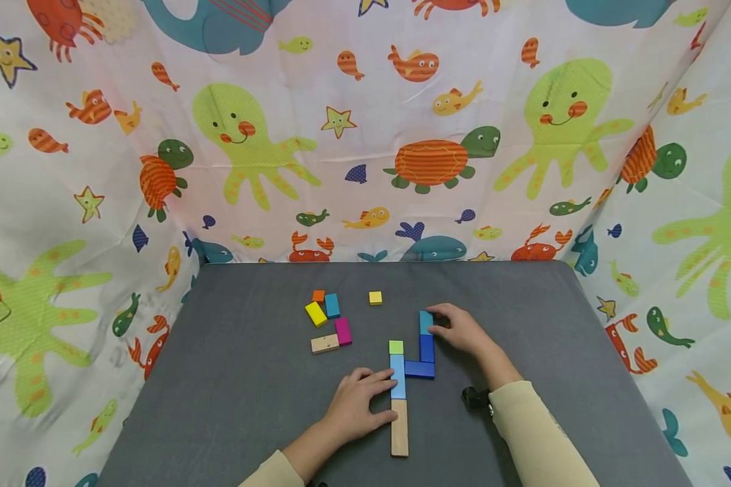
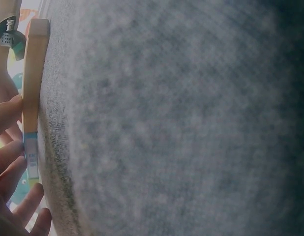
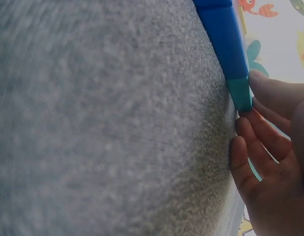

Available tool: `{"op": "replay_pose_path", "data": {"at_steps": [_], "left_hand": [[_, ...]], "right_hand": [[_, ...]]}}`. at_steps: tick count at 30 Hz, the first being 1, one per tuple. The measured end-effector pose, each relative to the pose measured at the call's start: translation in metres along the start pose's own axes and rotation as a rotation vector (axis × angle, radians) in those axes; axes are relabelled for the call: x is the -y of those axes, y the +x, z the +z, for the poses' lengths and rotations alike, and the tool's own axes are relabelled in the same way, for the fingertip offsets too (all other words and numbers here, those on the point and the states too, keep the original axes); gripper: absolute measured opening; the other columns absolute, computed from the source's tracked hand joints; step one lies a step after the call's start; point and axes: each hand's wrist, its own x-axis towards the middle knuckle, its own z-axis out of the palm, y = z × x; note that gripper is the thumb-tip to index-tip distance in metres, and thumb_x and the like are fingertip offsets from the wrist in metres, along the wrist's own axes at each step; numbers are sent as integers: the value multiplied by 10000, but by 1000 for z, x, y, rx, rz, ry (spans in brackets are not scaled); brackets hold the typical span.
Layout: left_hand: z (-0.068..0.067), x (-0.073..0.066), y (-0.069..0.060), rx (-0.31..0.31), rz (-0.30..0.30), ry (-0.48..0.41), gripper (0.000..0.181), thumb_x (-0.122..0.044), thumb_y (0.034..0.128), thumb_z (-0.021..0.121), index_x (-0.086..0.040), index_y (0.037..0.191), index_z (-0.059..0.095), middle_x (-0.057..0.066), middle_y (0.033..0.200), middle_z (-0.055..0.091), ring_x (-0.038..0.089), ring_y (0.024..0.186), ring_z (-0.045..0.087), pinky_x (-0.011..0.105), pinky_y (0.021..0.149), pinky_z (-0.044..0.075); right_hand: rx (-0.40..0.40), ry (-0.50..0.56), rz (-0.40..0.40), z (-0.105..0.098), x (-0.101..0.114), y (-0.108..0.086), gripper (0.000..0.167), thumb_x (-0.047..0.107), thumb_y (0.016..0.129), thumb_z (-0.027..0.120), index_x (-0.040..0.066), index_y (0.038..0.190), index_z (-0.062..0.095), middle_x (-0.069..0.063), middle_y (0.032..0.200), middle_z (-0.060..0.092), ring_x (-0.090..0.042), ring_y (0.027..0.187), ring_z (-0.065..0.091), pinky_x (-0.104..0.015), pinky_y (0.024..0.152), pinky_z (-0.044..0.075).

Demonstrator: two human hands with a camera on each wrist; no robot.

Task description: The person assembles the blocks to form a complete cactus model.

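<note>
Left sleeve (image 1: 272, 473): pale, at the bottom edge; a rightward slip of this forearm would likely shove whatever the fingers touch.
Yellow block (image 1: 316, 314), orange block (image 1: 319, 295), short wooden block (image 1: 325, 344), blue block (image 1: 331, 306), magenta block (image 1: 343, 331): bunched on the grey table (image 1: 237, 419); a low reach among them could scatter their neighbours.
Left hand (image 1: 357, 404): not gripping; fingers spread, fingertips against the light blue block (image 1: 398, 382), thumb against the long wooden block (image 1: 399, 429). Uneven sideways pressure would probably bend the row at their joint.
Yellow cube (image 1: 375, 298): alone, well apart from both hands; little threatens it.
Green cube (image 1: 396, 347): caps the far end of the light blue block; being small, it could easily be knocked askew by a stray fingertip.
Crosswise dark blue block (image 1: 419, 369): runs from the light blue block's right side; a push here would likely disturb the straight row.
Lengthwise dark blue block (image 1: 427, 348): leads away from that block's right end, reaching the turquoise block (image 1: 426, 321).
Right hand (image 1: 461, 330): grasping the turquoise block between thumb and finger; a twist on release could skew it.
Wrist camera (image 1: 476, 398): beside the right sleeve (image 1: 539, 433); a dropped wrist might scrape it along the table.
</note>
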Motion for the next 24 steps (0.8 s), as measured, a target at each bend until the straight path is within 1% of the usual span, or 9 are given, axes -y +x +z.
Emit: {"op": "replay_pose_path", "data": {"at_steps": [5, 10, 14, 17, 24], "left_hand": [[0, 0, 0, 0, 2, -1, 584, -516, 867, 746, -355, 1409, 601, -199, 1520, 478, 162, 1251, 463, 476, 988, 416], [0, 0, 1, -1, 1, 0, 587, -525, 867, 742, -362, 1411, 597, -207, 1518, 475, 157, 1245, 464, 472, 986, 419], [0, 1, 1, -3, 2, 4, 588, -529, 866, 741, -364, 1411, 596, -210, 1516, 476, 157, 1242, 465, 473, 986, 420], [0, 1, 1, -3, 2, 4, 588, -528, 866, 742, -362, 1411, 596, -208, 1517, 477, 159, 1242, 465, 475, 988, 419], [1, 1, 0, 0, -3, -6, 584, -516, 866, 747, -358, 1408, 600, -207, 1518, 476, 164, 1248, 463, 475, 990, 415]], "right_hand": [[1, -5, -4, -1, 2, 0, 453, 204, 953, 709, 75, 1374, 605, -168, 1295, 624, -327, 1158, 588, -527, 978, 493], [-21, 26, -19, -1, 0, -1, 447, 215, 967, 689, 71, 1381, 598, -176, 1307, 616, -331, 1148, 603, -525, 947, 504], [-40, 41, -27, -1, -2, -3, 464, 243, 975, 678, 69, 1396, 586, -178, 1302, 618, -325, 1137, 611, -519, 930, 506], [-45, 28, -27, 0, -2, -5, 480, 276, 982, 668, 70, 1406, 577, -174, 1290, 623, -315, 1122, 610, -516, 925, 506], [-39, 32, 16, 1, 4, -17, 506, 306, 984, 667, 90, 1429, 557, -159, 1311, 617, -302, 1126, 613, -509, 944, 515]]}}
